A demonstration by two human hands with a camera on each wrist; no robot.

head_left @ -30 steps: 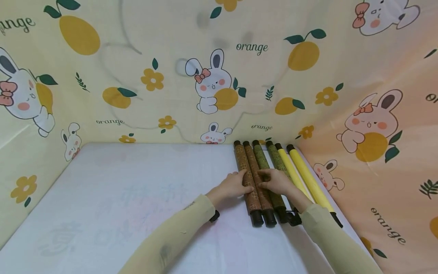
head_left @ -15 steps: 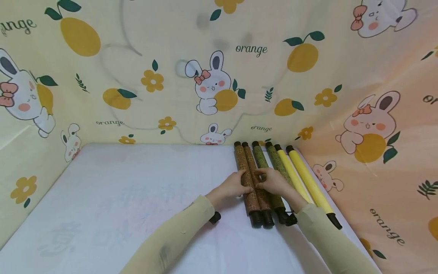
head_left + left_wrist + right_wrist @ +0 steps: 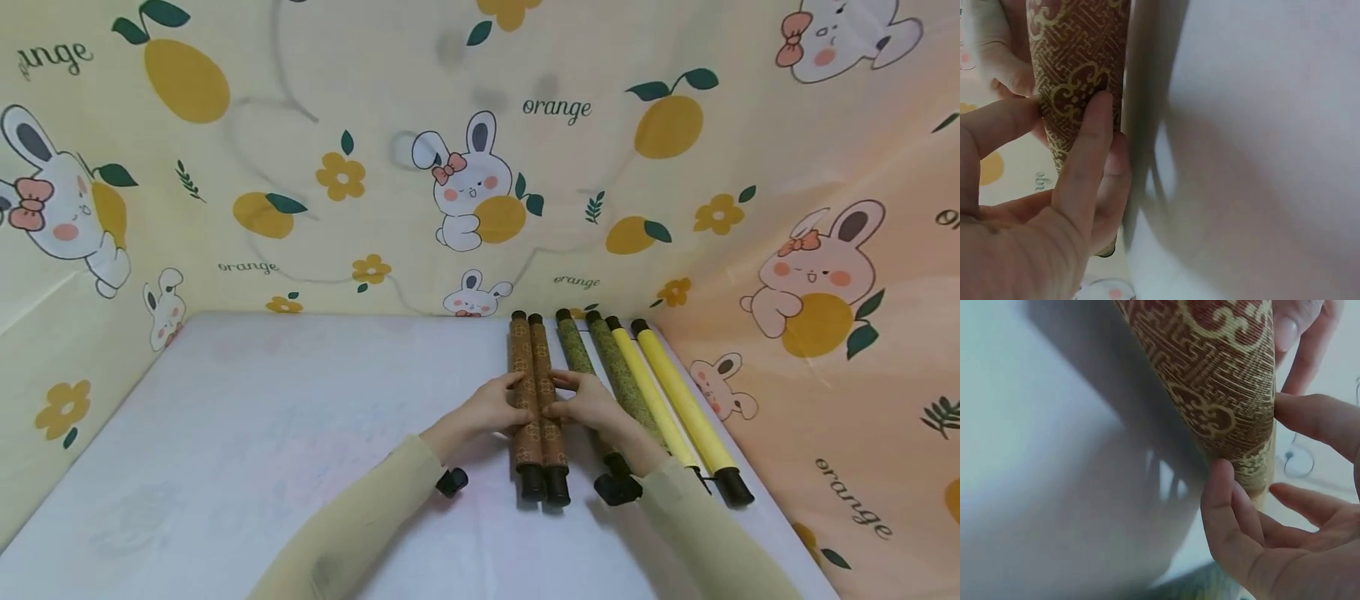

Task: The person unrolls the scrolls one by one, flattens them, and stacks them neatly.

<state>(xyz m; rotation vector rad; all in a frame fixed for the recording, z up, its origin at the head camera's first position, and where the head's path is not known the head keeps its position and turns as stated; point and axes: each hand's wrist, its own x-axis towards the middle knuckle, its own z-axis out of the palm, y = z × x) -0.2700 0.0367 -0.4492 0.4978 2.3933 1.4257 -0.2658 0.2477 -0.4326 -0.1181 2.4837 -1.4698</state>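
The left hand (image 3: 487,408) pinched the left brown roll (image 3: 524,358) from its outer side, and the right hand (image 3: 592,406) gripped the right brown roll (image 3: 541,350) from the other, each with its thumb laid across the patterned surface. Half a second earlier the pair had slanted close against the left green roll (image 3: 576,346); now their near ends had swung leftward, the two pointed almost straight ahead, and a gap of white desk (image 3: 300,400) showed between them and the green. Side by side, they lay right of the desk's middle, black caps at their ends; whether they were raised off it could not be told. The right green roll (image 3: 621,367) and two yellow rolls (image 3: 684,396) stayed farther right, slanted as before
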